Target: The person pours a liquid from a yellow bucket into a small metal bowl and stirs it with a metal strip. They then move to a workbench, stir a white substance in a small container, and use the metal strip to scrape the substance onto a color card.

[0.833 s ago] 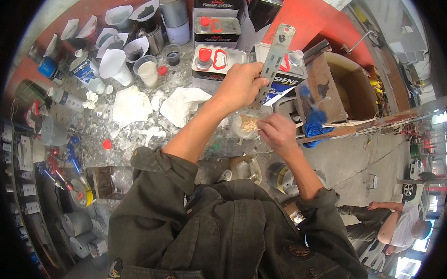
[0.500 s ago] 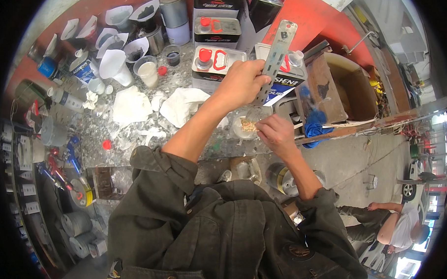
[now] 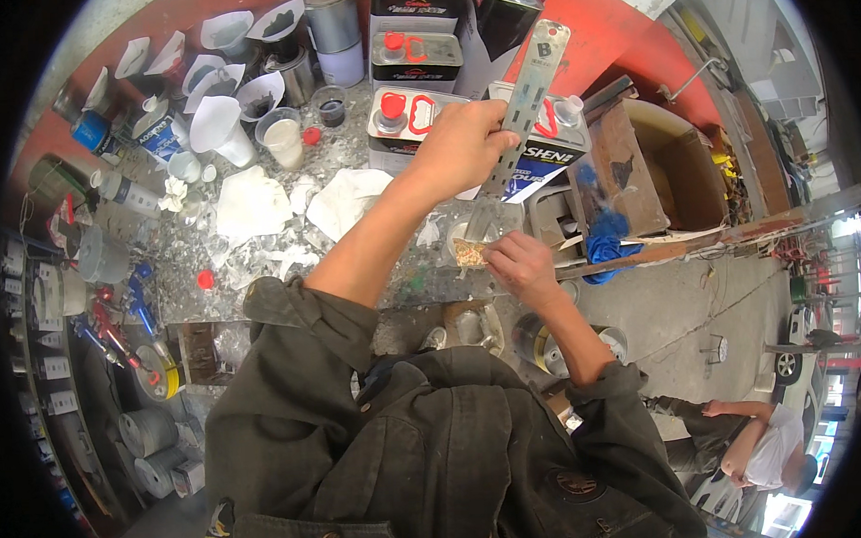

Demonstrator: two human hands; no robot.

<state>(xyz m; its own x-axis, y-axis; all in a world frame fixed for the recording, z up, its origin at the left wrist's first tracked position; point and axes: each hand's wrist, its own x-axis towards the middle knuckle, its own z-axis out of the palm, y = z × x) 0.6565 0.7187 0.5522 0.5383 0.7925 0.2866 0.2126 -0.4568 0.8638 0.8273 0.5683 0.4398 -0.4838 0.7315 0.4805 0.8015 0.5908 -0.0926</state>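
My left hand [image 3: 462, 152] is closed around a long, flat, slotted metal mixing ruler [image 3: 530, 85]. The ruler tilts, its upper end leaning away to the right and its lower end down by my right hand. Between the fingertips of my right hand [image 3: 522, 266] is a small speckled yellow-and-red wad [image 3: 470, 253], perhaps cloth or sponge. The wad is close to the ruler's lower end; whether they touch I cannot tell. Behind the wad, a whitish round cup [image 3: 456, 232] is partly hidden on the paint-stained bench [image 3: 412, 279].
Red-capped metal cans [image 3: 408, 118] stand beyond my left hand. At left are a cup of cream liquid [image 3: 282, 141], paper funnels [image 3: 222, 124] and white cloths [image 3: 253, 201]. A cardboard box [image 3: 669, 166] and blue gloves [image 3: 610, 248] lie right. Another person [image 3: 754, 447] is far right.
The ruler and my left hand have risen slightly, away from me. My right hand has shifted a little nearer me and to the left with the speckled wad.
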